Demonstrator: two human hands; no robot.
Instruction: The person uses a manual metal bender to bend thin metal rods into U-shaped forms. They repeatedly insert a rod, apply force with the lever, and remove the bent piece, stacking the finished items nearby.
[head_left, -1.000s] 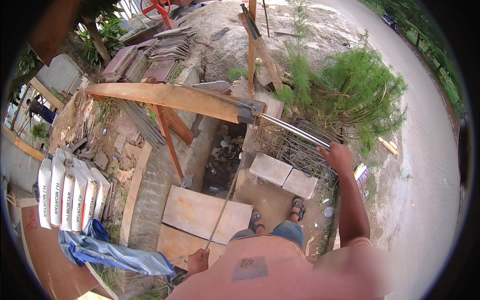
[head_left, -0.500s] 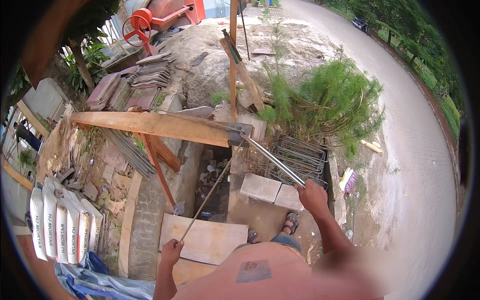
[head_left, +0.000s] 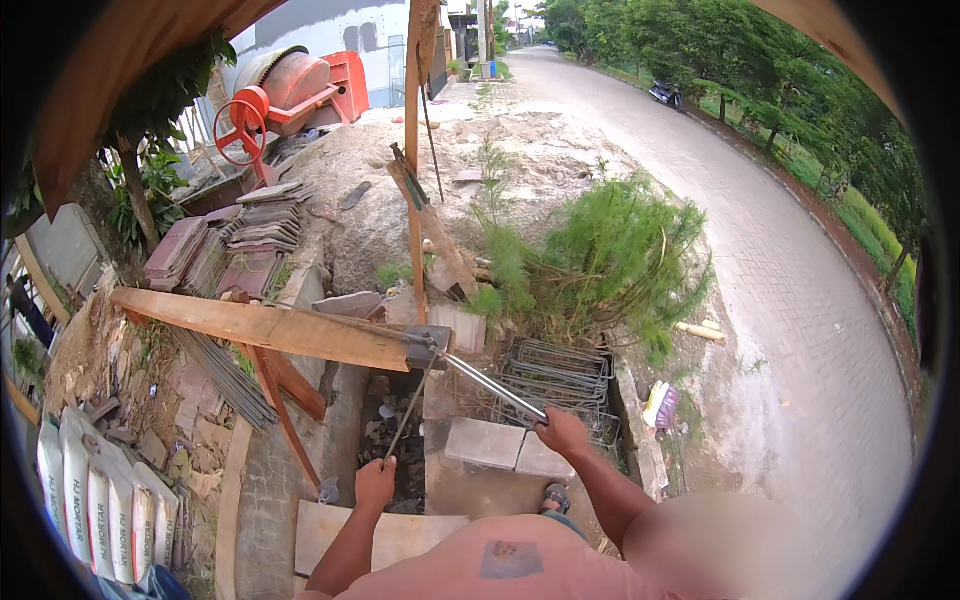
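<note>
My left hand is closed around a thin metal rod, which slants up to the dark block at the end of a wooden beam. The fingers of my right hand wrap round the near end of a shiny metal pipe. The pipe's far end meets the rod at the block; how they fit together there is too small to make out. Slanted timber legs prop the beam over a trench.
Bent steel frames lie beyond two pale slabs near my feet. Mortar bags stand at left, by a bundle of rods. A green bush, stacked tiles and an orange concrete mixer are farther off.
My left hand has come closer to the block, with less rod showing between them. The right hand stays closed on the pipe's end. The whole view has tilted up and shifted.
</note>
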